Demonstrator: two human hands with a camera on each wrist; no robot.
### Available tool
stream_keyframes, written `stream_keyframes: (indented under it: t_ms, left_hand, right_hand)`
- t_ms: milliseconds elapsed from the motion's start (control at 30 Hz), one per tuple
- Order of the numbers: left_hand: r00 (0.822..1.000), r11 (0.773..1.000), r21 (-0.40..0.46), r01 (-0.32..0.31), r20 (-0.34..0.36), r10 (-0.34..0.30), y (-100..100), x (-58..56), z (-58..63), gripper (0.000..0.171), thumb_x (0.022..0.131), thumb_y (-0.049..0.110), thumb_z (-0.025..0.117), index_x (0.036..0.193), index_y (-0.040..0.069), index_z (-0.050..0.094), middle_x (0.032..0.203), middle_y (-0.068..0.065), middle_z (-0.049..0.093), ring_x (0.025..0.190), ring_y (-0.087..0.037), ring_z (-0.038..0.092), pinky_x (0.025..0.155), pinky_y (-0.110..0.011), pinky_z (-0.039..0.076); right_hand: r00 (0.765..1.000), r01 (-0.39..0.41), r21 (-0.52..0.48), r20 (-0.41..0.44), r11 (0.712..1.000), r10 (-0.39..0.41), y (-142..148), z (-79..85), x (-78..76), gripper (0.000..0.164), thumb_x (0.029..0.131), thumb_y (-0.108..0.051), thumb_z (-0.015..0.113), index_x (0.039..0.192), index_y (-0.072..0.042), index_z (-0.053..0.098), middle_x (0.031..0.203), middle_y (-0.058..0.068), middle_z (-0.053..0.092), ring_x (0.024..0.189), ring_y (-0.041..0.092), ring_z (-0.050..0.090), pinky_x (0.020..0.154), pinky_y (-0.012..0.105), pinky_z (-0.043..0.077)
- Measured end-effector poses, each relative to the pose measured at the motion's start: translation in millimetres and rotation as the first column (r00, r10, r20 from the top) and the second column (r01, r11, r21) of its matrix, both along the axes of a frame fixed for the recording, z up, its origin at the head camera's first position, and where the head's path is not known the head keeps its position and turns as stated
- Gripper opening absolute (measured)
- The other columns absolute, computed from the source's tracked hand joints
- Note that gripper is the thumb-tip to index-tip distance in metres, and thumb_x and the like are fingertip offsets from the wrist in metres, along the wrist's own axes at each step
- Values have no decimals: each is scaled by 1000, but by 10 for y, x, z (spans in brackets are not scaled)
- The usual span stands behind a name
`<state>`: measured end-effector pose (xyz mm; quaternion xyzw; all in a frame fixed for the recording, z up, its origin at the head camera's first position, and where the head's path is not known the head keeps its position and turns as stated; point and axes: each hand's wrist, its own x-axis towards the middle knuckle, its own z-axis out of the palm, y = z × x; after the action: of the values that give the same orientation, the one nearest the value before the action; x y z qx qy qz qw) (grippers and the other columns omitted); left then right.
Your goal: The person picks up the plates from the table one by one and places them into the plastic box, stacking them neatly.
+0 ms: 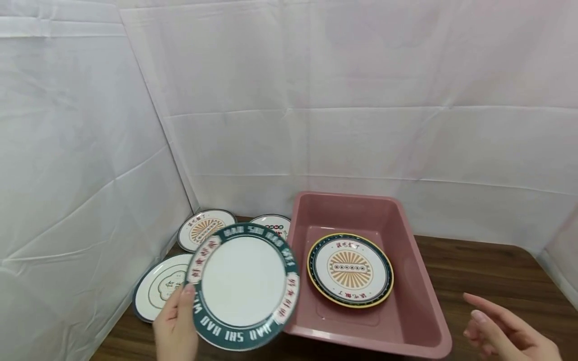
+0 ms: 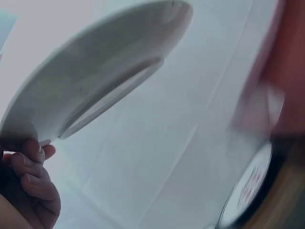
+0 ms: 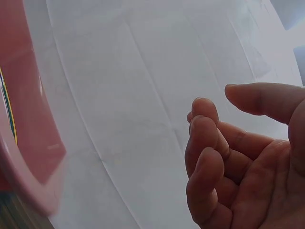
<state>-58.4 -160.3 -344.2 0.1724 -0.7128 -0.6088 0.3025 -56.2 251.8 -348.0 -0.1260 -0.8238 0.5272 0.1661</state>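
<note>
Pinching green-rimmed plate (image 1: 244, 284) with left hand (image 1: 177, 321); holding right hand (image 1: 510, 331) empty, half-curled; counting plate stack (image 1: 350, 270) in pink tub (image 1: 347, 208) done, leaving three lower-left plates (image 1: 206, 229).

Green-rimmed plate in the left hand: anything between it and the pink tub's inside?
Only the left rim of the pink tub, which the green-rimmed plate partly covers in the head view. Nothing else visible. Inside lies a sunburst plate.

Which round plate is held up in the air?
The round white plate with the wide green lettered rim, held by the left hand. The other round white plates rest on the brown wooden table or in the pink rectangular tub.
</note>
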Motion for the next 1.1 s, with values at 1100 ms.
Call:
stream_keyframes:
  t_ms: [1100]
  left_hand:
    - [490, 424, 357, 832, -118, -864, 866, -80, -60, 36, 88, 22, 42, 110, -6, 49, 81, -5, 58, 65, -9, 54, 57, -24, 46]
  right_hand:
    - [943, -258, -219, 153, 941, 295, -735, 68, -50, 44, 87, -37, 41, 106, 1, 53, 79, 11, 58, 64, 17, 56, 56, 31, 47]
